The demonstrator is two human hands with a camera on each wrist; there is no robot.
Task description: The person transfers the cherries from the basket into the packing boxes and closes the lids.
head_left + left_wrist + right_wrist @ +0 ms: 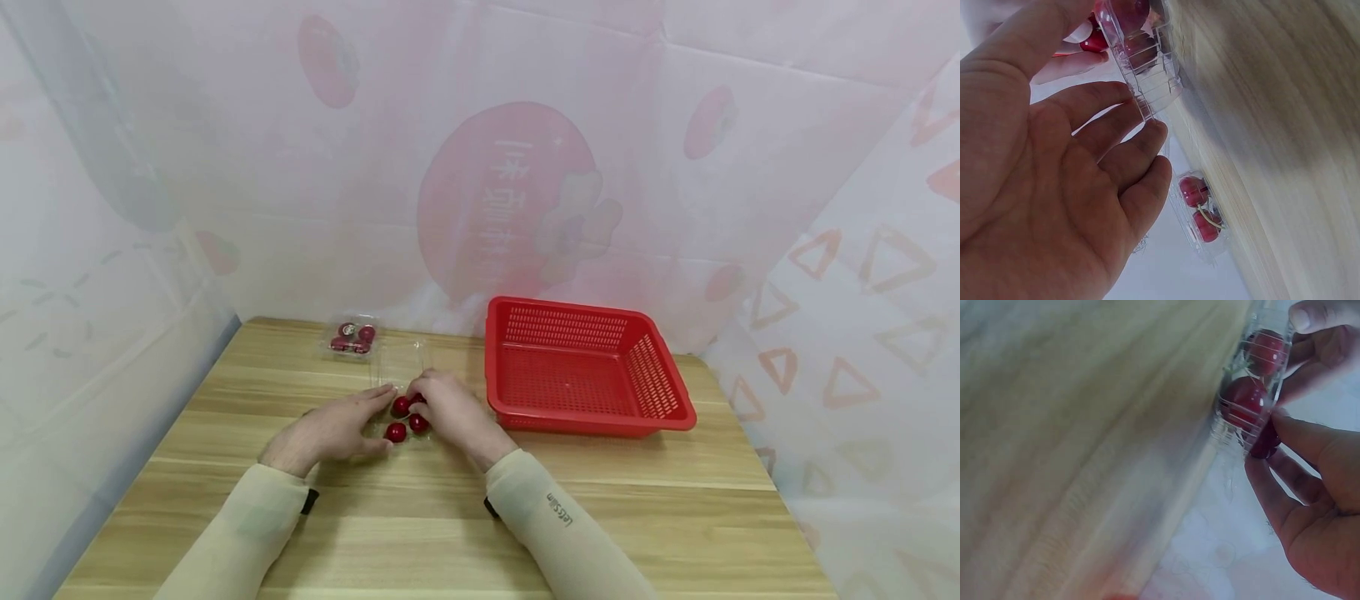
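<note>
An unlidded clear plastic box (1163,82) of dark red cherries lies on the table between both hands, its lid (401,357) folded back toward the wall. My right hand (455,419) reaches in from the right. In the right wrist view its thumb and forefinger pinch a cherry (1265,442) at the box's edge. Several other cherries (396,432) sit in the box. On the left, my left hand (339,427) has its fingers extended. Its fingertips touch the box's side in the left wrist view, and the palm holds nothing.
A second clear box (352,335) with cherries, its lid on, stands at the back left. To the right is a red perforated basket (592,423) with nothing inside. Printed cloth (375,167) hangs behind and beside the wooden table (420,533).
</note>
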